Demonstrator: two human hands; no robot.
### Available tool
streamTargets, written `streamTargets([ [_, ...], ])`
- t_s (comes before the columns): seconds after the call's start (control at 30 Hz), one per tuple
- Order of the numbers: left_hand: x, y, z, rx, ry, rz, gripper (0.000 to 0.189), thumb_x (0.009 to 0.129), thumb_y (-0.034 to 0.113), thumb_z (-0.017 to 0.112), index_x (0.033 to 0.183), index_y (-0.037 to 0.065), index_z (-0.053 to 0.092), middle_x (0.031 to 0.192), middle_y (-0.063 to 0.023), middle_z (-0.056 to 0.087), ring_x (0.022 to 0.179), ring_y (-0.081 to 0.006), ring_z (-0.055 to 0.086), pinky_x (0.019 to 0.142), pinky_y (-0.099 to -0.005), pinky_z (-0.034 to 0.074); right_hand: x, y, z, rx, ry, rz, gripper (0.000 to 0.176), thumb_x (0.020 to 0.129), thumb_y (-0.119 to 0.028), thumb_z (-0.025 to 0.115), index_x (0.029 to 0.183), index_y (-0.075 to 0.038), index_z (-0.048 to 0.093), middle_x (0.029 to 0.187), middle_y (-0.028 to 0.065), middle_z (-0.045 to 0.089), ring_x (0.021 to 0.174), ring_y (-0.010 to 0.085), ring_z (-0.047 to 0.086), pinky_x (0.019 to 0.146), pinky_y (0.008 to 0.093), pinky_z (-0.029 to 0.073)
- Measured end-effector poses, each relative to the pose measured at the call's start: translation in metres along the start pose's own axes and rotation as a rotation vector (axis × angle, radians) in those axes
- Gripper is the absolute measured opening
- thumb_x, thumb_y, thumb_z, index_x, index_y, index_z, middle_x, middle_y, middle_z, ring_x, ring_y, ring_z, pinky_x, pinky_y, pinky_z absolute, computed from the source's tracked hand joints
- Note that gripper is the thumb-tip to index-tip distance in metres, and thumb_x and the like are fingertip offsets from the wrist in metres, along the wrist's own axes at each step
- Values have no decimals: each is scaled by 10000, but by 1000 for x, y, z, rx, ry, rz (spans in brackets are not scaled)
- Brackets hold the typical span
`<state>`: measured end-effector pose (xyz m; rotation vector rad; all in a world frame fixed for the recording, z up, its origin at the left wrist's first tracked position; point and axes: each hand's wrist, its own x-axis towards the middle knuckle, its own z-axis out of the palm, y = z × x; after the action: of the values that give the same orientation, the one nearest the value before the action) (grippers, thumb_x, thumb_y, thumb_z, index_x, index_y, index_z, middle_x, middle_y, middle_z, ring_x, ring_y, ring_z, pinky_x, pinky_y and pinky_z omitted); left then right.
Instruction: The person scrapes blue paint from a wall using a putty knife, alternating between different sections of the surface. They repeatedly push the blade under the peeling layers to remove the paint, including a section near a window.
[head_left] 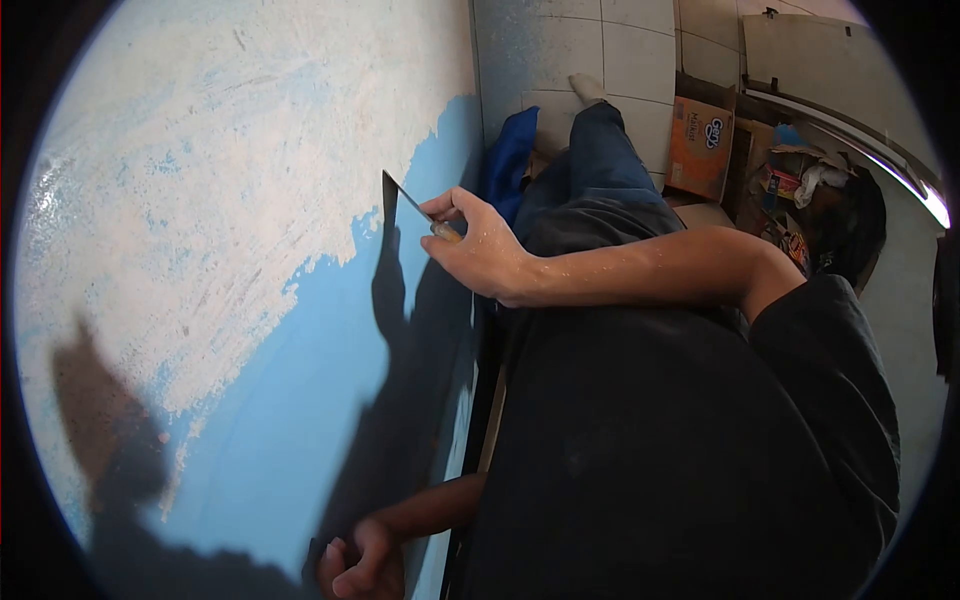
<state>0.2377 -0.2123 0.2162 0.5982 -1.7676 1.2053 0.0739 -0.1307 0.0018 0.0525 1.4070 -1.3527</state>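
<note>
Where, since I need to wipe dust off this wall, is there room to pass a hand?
Free: the scraped whitish wall left of the scraper, and the blue paint between the right hand and the left hand. Crowded: the floor beyond the legs, around the cardboard box.

White square floor tiles (pixel 640 60) with thin grey joints fill the upper middle. A crumpled bright blue cloth (pixel 508 160) lies on them beside the wall. Farther right stands an orange-brown cardboard box (pixel 703 145) with blue lettering, and just beyond it a heap of mixed colourful packets (pixel 790 185). A pale flat board (pixel 810 60) and a curved shiny metal bar (pixel 870 150) run along the far edge.
</note>
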Motion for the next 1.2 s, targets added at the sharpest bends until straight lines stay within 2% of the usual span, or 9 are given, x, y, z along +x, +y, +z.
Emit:
streamTargets([
  [0.23,-2,0,2,-108,13,-52,559,1013,244,471,483,83,547,445,-26,536,377,-118,509,373,-249,388,-9,-8,4,104,0,72,294,895,-89,663,1162,-5,574,1108,119,552,1080,200,543,953,329,439],
  [0.3,0,4,2,-93,11,-28,554,1013,240,478,489,76,548,447,-29,531,381,-120,512,373,-245,391,3,8,3,80,43,64,289,894,-82,660,1158,-6,571,1110,118,552,1076,195,542,947,325,440],
  [0.43,2,3,3,-121,-5,10,559,1021,251,476,497,71,551,451,-26,524,390,-125,520,372,-242,392,-13,-9,11,155,1,126,290,893,-95,653,1160,-21,567,1120,107,556,1051,190,552,934,326,447],
  [0.53,2,7,5,-139,-15,-11,557,1020,253,484,496,75,549,453,-23,521,394,-128,520,373,-243,394,-5,3,9,91,25,69,309,888,-103,656,1172,-29,560,1141,110,557,1037,200,563,904,334,462],
  [0.63,0,4,4,-134,-26,-16,560,1019,263,493,498,68,553,458,-27,528,403,-127,521,378,-242,399,5,3,5,129,53,115,319,885,-96,650,1181,-33,549,1154,117,559,1027,209,575,883,351,475],
  [0.73,3,4,4,-139,-19,60,540,1012,252,515,511,57,566,474,-35,544,416,-126,528,390,-245,413,-12,-9,8,75,-14,119,314,882,-88,643,1177,-30,550,1156,118,559,1012,202,584,869,344,488],
  [0.93,-3,4,6,-205,-21,-3,482,1001,208,542,549,48,592,506,-32,575,423,-124,541,412,-255,442,12,6,0,139,20,116,296,889,-80,622,1169,-21,548,1162,125,556,1008,214,591,869,353,487],
  [1.13,-1,-3,4,-196,-65,75,456,996,188,529,570,41,596,507,-34,580,423,-124,544,413,-257,447,13,12,-1,68,37,59,301,881,-82,623,1170,-37,554,1157,115,559,1004,210,585,876,349,483],
  [1.2,-2,-4,4,-195,-61,64,455,994,183,524,567,45,593,506,-31,580,422,-122,544,413,-258,448,21,14,-1,137,43,124,299,876,-79,625,1165,-41,560,1148,111,565,994,208,587,866,346,485],
])
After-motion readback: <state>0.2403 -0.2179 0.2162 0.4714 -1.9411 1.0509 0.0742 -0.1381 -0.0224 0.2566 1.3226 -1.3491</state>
